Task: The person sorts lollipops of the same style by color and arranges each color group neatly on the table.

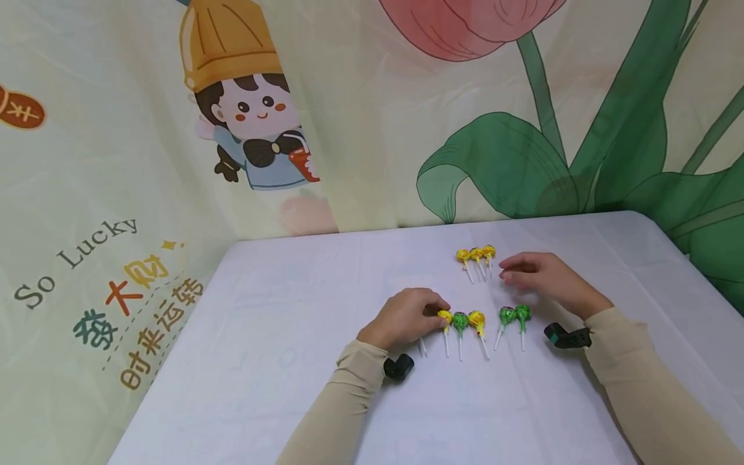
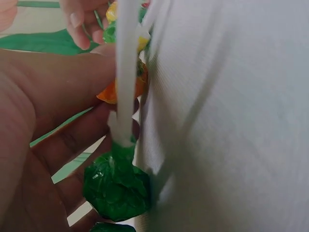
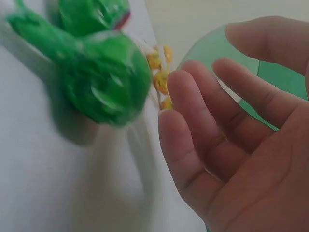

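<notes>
Into the middle of the frame, and I've got the left hand (image 1: 407, 315) low over the white tablecloth (image 1: 279, 361), thumb and finger pinching the head of a yellow lollipop (image 1: 445, 316). Whether its stick bears on the cloth, I can't tell. Just to its right in the head view sits a green lollipop (image 1: 460, 321), then a second yellow lollipop (image 1: 477, 321), then a gap, then a green pair (image 1: 507, 315), sticks all running down the frame.

Two white sticks (image 1: 422, 347) poke out under that left hand, heads hidden from above; the left wrist view gives me a dark green lollipop (image 2: 116, 188) right by the palm, likely one of them.

Over to the right of the frame: the right hand (image 1: 543, 278) hovers, fingers loosely bent and a little apart, pinching nothing. Just left of its fingertips, above the row, lies a yellow trio (image 1: 476, 254), heads bunched close.

My call: the step in hand is setting that pinched lollipop into the row. Next move calls for a gentle release, no dragging the green neighbour, and then the right fingers need closing on just one of the trio, because the heads sit tight enough to nudge each other.
</notes>
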`<state>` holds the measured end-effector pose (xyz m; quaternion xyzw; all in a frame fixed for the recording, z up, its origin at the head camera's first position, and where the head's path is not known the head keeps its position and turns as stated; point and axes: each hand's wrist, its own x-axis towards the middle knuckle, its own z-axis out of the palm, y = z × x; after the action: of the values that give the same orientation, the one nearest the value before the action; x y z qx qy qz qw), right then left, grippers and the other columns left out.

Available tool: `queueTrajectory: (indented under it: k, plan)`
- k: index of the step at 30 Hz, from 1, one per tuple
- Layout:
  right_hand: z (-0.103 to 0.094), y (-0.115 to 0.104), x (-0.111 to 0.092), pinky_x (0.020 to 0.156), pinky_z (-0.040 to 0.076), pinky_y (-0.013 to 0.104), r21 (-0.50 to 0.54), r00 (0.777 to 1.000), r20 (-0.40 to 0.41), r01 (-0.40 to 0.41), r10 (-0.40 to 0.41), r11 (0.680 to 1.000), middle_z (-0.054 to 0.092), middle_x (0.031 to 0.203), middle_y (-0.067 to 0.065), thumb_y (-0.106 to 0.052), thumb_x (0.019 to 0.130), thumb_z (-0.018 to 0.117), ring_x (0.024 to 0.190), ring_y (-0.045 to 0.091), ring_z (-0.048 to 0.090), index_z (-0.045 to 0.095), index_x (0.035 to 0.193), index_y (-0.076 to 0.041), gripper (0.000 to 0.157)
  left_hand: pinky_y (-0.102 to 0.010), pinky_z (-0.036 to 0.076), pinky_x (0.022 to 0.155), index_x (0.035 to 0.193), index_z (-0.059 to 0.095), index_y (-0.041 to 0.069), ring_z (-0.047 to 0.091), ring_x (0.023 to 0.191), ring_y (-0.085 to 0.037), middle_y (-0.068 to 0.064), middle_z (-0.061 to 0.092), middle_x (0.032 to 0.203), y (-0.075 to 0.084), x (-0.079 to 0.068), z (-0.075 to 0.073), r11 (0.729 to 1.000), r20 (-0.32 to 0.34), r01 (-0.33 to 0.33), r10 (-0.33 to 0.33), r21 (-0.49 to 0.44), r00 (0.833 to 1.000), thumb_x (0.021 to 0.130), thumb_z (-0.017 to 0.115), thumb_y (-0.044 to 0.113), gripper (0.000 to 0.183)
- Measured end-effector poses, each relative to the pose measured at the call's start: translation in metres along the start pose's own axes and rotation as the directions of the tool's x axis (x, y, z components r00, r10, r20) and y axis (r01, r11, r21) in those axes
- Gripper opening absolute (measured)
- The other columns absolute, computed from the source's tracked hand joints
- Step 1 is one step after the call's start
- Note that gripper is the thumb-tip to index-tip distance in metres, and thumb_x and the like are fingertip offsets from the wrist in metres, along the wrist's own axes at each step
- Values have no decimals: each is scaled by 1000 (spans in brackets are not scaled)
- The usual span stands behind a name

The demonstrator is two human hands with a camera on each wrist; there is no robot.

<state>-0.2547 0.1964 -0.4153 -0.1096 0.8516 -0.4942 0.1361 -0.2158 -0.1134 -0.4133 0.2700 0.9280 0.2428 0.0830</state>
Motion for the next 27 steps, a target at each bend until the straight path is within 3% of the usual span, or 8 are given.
queueTrajectory:
  k: [7,17,27]
  plan:
    - [9,-5,-5,101,46,52,-42,999,-6,36,-37,998,63,128,10,-39,96,69,116,30,56,63,132,-6,49,-29,48,90,117,75,21,59,99,-5,13,68,109,-1,-1,1,1000,-2,5,-5,2,1000,93,74,27,25]
    - [22,-10,-10,96,51,47,-124,991,53,129,-123,984,66,123,6,-28,97,69,112,25,60,67,127,-9,36,-28,48,90,116,75,21,59,98,-4,14,68,107,-4,-1,1,1000,-8,15,-15,-12,1000,92,74,26,25]
    - [28,-12,-12,95,51,45,-185,990,85,128,-113,974,68,120,5,-27,98,67,107,23,60,69,125,-9,33,-26,49,89,118,74,17,59,96,-5,11,68,107,-4,0,-2,996,-3,-13,12,-86,1000,92,74,21,26]
